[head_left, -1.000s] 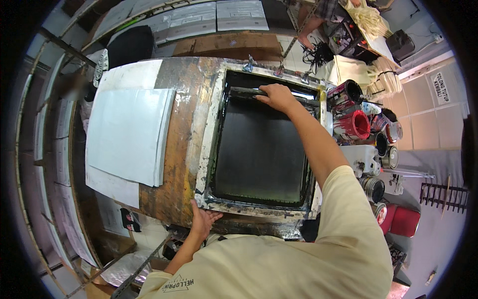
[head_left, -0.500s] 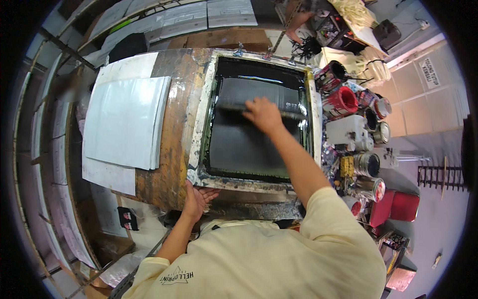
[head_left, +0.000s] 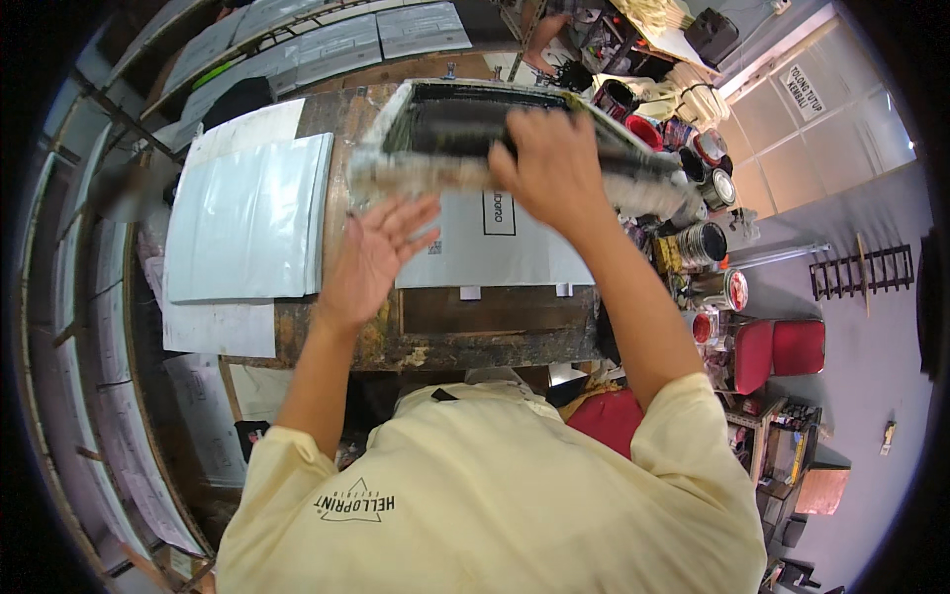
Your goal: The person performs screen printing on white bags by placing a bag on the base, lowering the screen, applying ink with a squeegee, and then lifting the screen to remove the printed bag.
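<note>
A screen-printing frame (head_left: 445, 178) with a pale, ink-stained wooden border is tilted, its near edge raised above the table and blurred. Dark ink covers its mesh (head_left: 455, 126). My right hand (head_left: 549, 163) is over the frame, fingers curled round a squeegee that is mostly hidden and smeared by motion. Beside the frame's near left corner, my left hand (head_left: 381, 252) is open, palm up with fingers spread. Below the raised edge lies a white sheet (head_left: 534, 252) with a dark printed box and a small square code; its far part is hidden by the frame.
A stack of white sheets (head_left: 247, 218) lies at the left of the worn wooden table (head_left: 346, 346). Ink cans (head_left: 703, 243) crowd its right side. Racks with white sheets (head_left: 119, 317) stand at the far left. Red chairs (head_left: 797, 346) are at the right; another person's leg (head_left: 544, 45) shows at the back.
The frame's near edge has risen off the table, exposing the printed sheet. My left hand has moved up and forward from under the near edge. My right hand has moved away from me.
</note>
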